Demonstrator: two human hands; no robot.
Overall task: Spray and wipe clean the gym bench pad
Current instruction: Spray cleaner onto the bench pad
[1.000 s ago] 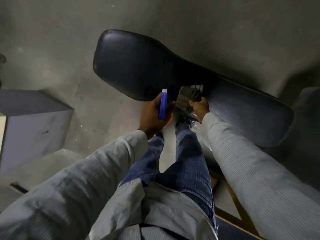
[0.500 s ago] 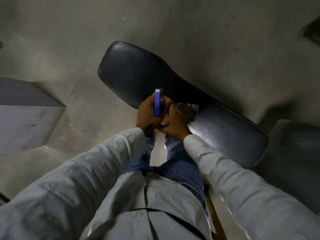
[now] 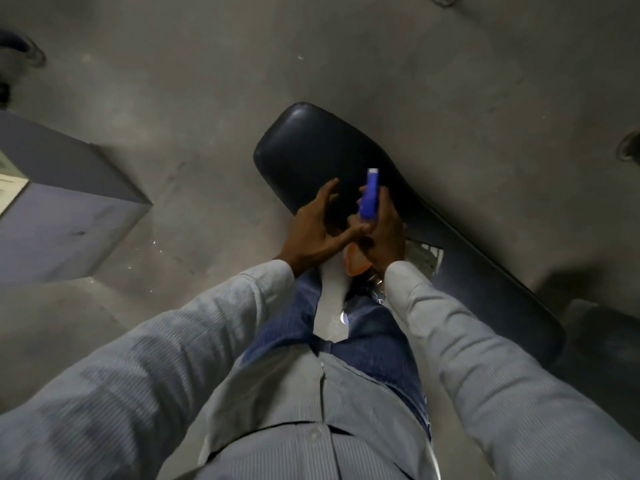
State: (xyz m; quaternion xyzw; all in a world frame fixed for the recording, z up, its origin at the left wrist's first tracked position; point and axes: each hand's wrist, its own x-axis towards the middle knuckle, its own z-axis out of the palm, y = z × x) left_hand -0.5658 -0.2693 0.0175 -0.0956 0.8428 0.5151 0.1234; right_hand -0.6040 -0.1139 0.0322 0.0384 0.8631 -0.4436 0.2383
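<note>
Both grey-sleeved arms extend forward, wrists close together. Left hand [image 3: 313, 230]: fingers spread and relaxed, one fingertip touching the right hand [image 3: 386, 233], whose fingers curl round a blue-topped spray bottle [image 3: 369, 197].

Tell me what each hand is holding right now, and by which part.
The right hand grips the spray bottle round its neck, just below the blue spray head. The left hand holds nothing; its fingers are spread beside the bottle.
</note>
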